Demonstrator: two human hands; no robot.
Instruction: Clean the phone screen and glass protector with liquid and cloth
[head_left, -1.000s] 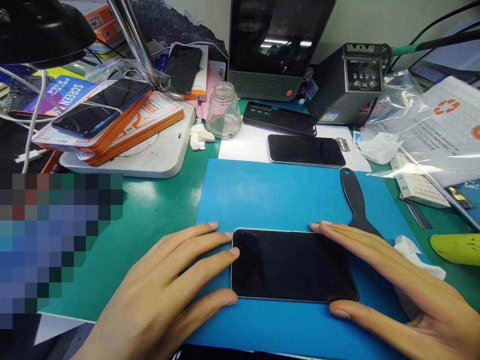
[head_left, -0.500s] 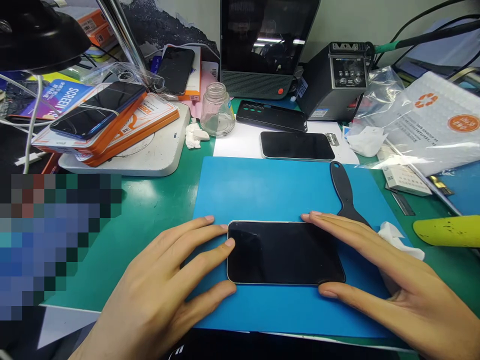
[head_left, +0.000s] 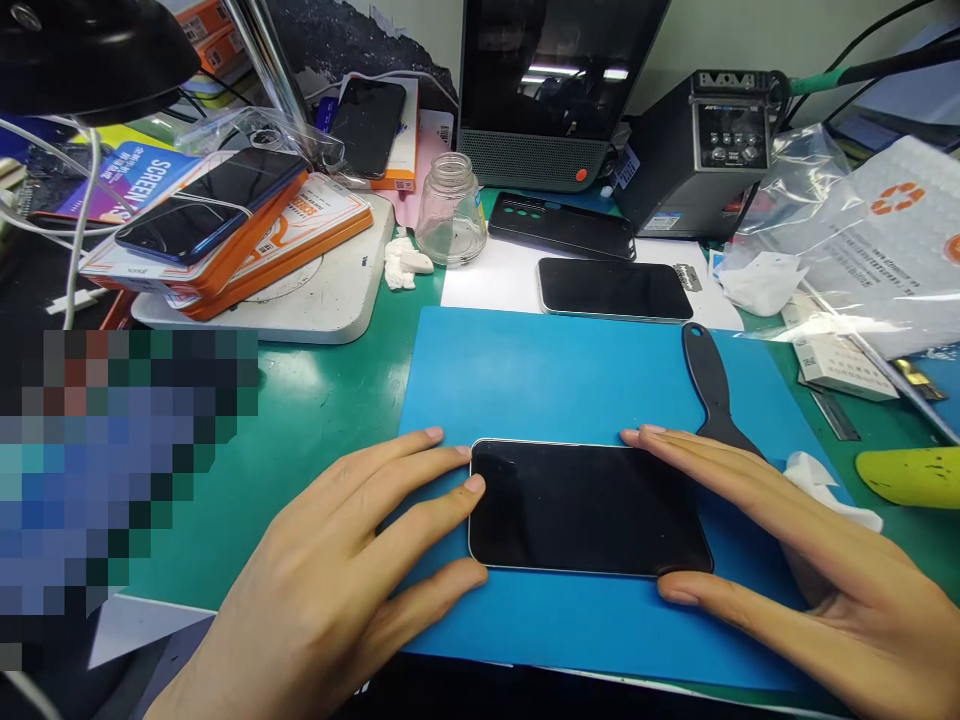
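Note:
A smartphone (head_left: 589, 510) with a dark screen lies face up, lengthwise, on the blue mat (head_left: 525, 375). At its left end is my left hand (head_left: 330, 560). The index fingertip touches the screen's edge, the thumb is at the lower left corner and the other fingers spread near the upper left corner. My right hand (head_left: 810, 540) holds the right end between its thumb on the lower long edge and fingertips on the upper one. Just behind the right fingers lies a black-handled brush or scraper (head_left: 707, 375), its far end hidden by the hand.
Another phone (head_left: 615, 289) and a black phone case (head_left: 562, 226) lie behind the mat beside a glass jar (head_left: 451, 215). Boxes with a phone (head_left: 214, 205) on top are stacked left. A black control unit (head_left: 694, 155), plastic packaging (head_left: 892, 240) and a yellow-green cylinder (head_left: 911, 477) are right.
The view has shifted slightly, so everything appears a little further right. Both hands keep the same hold on the phone, which stays in place on the mat.

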